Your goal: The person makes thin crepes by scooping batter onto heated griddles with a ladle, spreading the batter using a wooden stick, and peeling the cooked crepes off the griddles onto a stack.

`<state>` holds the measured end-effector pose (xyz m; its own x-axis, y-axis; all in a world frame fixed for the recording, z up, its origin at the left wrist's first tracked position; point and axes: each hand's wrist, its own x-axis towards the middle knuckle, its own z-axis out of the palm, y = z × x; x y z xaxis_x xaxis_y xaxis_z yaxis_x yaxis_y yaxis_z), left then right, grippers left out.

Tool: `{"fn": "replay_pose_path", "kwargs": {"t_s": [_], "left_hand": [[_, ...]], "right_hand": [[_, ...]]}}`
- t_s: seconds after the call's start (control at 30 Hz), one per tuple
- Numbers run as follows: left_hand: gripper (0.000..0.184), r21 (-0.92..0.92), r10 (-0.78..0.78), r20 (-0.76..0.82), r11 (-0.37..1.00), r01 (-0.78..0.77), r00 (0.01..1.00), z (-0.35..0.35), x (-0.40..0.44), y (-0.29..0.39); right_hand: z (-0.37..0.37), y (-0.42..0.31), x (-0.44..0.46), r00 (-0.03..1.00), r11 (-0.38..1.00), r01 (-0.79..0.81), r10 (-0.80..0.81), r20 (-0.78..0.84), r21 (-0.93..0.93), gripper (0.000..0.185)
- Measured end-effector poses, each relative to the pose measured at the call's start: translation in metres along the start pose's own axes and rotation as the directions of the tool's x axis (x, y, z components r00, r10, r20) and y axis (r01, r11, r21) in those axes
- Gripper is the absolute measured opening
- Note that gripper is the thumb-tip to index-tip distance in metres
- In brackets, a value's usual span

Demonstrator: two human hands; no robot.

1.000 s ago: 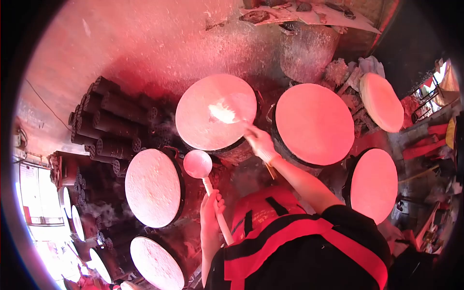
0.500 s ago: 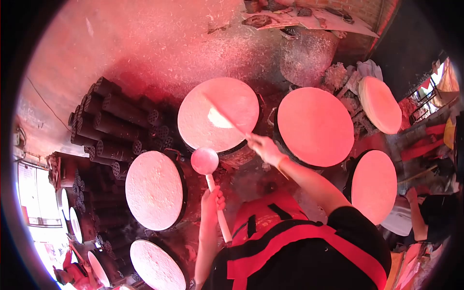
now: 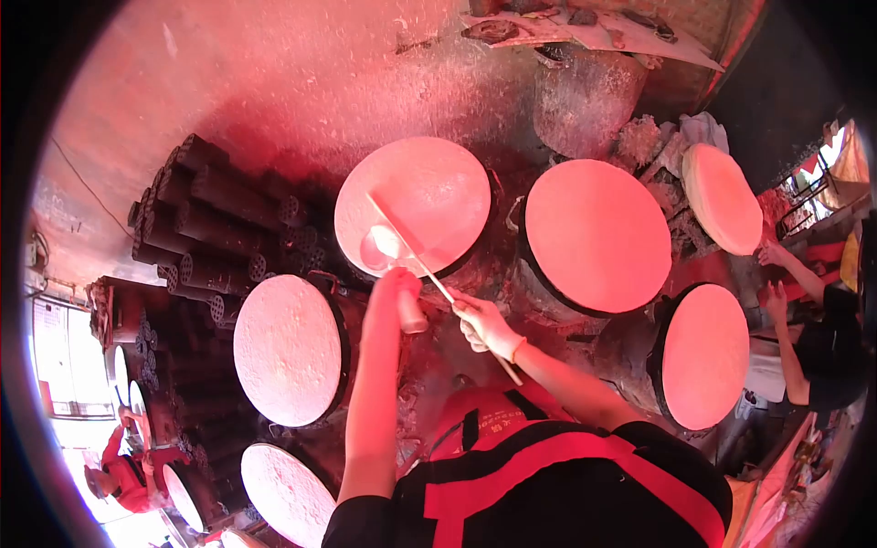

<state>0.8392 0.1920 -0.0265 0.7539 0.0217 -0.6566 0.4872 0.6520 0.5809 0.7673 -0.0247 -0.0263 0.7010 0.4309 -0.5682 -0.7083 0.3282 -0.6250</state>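
My left hand (image 3: pixel 399 285) grips the handle of a ladle (image 3: pixel 375 251), whose bowl sits at the near left edge of a round griddle (image 3: pixel 443 169). A pale layer covers that griddle, and a bright white patch shows in or beside the ladle bowl. In my right hand (image 3: pixel 487 326) is a long thin wooden stick (image 3: pixel 393 219), its far part slanting across the griddle above the ladle. The two hands are close together at the griddle's near edge.
Pale rounds cover griddles at the right (image 3: pixel 598 237), lower right (image 3: pixel 703 356), left (image 3: pixel 288 352) and lower left (image 3: pixel 288 493). A thick pale round (image 3: pixel 722 201) leans at upper right. Honeycomb coal briquettes (image 3: pixel 224 224) are piled left. Co-workers stand right (image 3: pixel 827 342) and lower left (image 3: pixel 128 475).
My left hand has moved forward, bringing the ladle from in front of the griddle to over its near edge. My right hand has drawn back, with the stick shifted toward me and left.
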Motion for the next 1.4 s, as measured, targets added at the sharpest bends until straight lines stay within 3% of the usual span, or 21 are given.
{"fn": "replay_pose_path", "kwargs": {"t_s": [0.07, 0.1, 0.17, 0.2, 0.27, 0.3, 0.37, 0.4, 0.5, 0.53, 0.57, 0.6, 0.67, 0.73, 0.83, 0.9, 0.93, 1.03, 1.1, 1.3, 1.4], "left_hand": [[0.011, -0.331, -0.212, 0.311, 0.890, 0.314, 0.927, -0.007, -0.038, 0.035], [0.014, -0.409, -0.298, 0.612, 0.673, 0.616, 0.733, -0.016, -0.055, 0.048], [0.013, -0.388, -0.270, 0.566, 0.746, 0.541, 0.779, -0.019, -0.085, 0.056], [0.011, -0.366, -0.273, 0.543, 0.774, 0.516, 0.794, -0.023, -0.093, 0.057], [0.006, -0.308, -0.313, 0.404, 0.838, 0.450, 0.860, -0.030, -0.101, 0.059], [0.006, -0.302, -0.319, 0.382, 0.844, 0.444, 0.867, -0.033, -0.106, 0.059], [0.008, -0.294, -0.346, 0.327, 0.847, 0.443, 0.879, -0.054, -0.127, 0.043], [0.009, -0.249, -0.363, 0.258, 0.870, 0.425, 0.895, -0.065, -0.137, 0.033], [0.009, -0.177, -0.366, 0.116, 0.907, 0.382, 0.923, -0.099, -0.160, -0.005], [0.009, -0.222, -0.387, 0.089, 0.891, 0.397, 0.918, -0.112, -0.162, -0.016], [0.009, -0.263, -0.412, 0.066, 0.871, 0.414, 0.909, -0.124, -0.161, -0.026], [0.009, -0.296, -0.443, 0.048, 0.850, 0.436, 0.895, -0.134, -0.160, -0.038], [0.008, 0.245, -0.160, -0.097, 0.953, 0.180, 0.982, -0.145, -0.159, -0.065], [0.009, 0.611, 0.166, -0.113, 0.789, -0.063, 0.980, -0.128, -0.173, -0.085], [0.009, 0.665, -0.009, -0.013, 0.747, 0.016, 1.000, -0.099, -0.178, -0.075], [0.008, 0.354, -0.371, 0.061, 0.876, 0.327, 0.927, -0.103, -0.147, -0.072], [0.006, 0.030, -0.531, 0.103, 0.847, 0.531, 0.841, -0.093, -0.142, -0.069], [0.007, -0.174, -0.561, 0.149, 0.796, 0.580, 0.814, -0.062, -0.148, -0.086], [0.010, -0.229, -0.523, 0.189, 0.800, 0.555, 0.831, -0.048, -0.153, -0.099], [0.015, -0.485, -0.436, 0.215, 0.729, 0.483, 0.874, -0.001, -0.176, -0.124], [0.017, -0.458, -0.379, 0.214, 0.775, 0.435, 0.900, 0.017, -0.183, -0.129]], "right_hand": [[0.003, -0.029, -0.011, 0.996, 0.993, 0.080, -0.082, -0.020, -0.084, 0.036], [0.003, -0.045, -0.013, 0.979, 0.976, 0.191, -0.197, -0.056, -0.106, 0.038], [-0.017, -0.066, 0.001, 0.922, 0.947, 0.301, -0.319, -0.220, -0.115, 0.041], [-0.025, -0.047, 0.012, 0.837, 0.824, 0.368, -0.496, -0.233, -0.431, 0.041], [-0.037, -0.007, 0.036, 0.622, 0.319, 0.309, -0.781, -0.063, -0.896, 0.042], [-0.004, -0.012, -0.007, 0.795, 0.424, 0.222, -0.601, -0.090, -0.878, 0.044], [-0.004, 0.021, -0.006, 0.810, 0.221, 0.379, -0.548, 0.207, -0.899, 0.043], [0.013, 0.005, -0.028, 0.896, 0.273, 0.259, -0.426, 0.125, -0.926, 0.043], [-0.016, 0.002, -0.004, 0.679, 0.336, 0.284, -0.731, -0.059, -0.898, 0.045], [-0.014, -0.010, -0.011, 0.700, 0.579, 0.142, -0.632, -0.332, -0.803, 0.045], [-0.021, 0.002, -0.009, 0.605, 0.515, 0.142, -0.721, -0.337, -0.846, 0.044], [-0.017, 0.011, -0.025, 0.733, 0.401, 0.028, -0.631, -0.254, -0.916, 0.042], [-0.009, 0.044, -0.055, 0.874, 0.213, 0.012, -0.477, -0.094, -0.977, 0.043], [-0.004, 0.066, -0.075, 0.901, 0.155, 0.102, -0.433, 0.025, -0.983, 0.048], [-0.021, 0.059, -0.089, 0.763, 0.274, 0.103, -0.639, -0.101, -0.956, 0.045], [-0.050, 0.026, -0.095, 0.709, 0.197, -0.001, -0.692, -0.139, -0.980, 0.025], [-0.069, 0.012, -0.097, 0.657, 0.090, -0.024, -0.749, -0.084, -0.996, 0.019], [-0.121, -0.019, -0.102, 0.533, -0.124, -0.201, -0.846, -0.002, -0.972, 0.030], [-0.145, -0.038, -0.113, 0.581, -0.231, -0.177, -0.809, 0.088, -0.957, 0.040], [-0.198, -0.062, -0.107, 0.662, -0.230, -0.086, -0.741, 0.117, -0.970, 0.035], [-0.217, -0.084, -0.106, 0.744, -0.106, -0.034, -0.666, 0.046, -0.994, 0.030]]}}
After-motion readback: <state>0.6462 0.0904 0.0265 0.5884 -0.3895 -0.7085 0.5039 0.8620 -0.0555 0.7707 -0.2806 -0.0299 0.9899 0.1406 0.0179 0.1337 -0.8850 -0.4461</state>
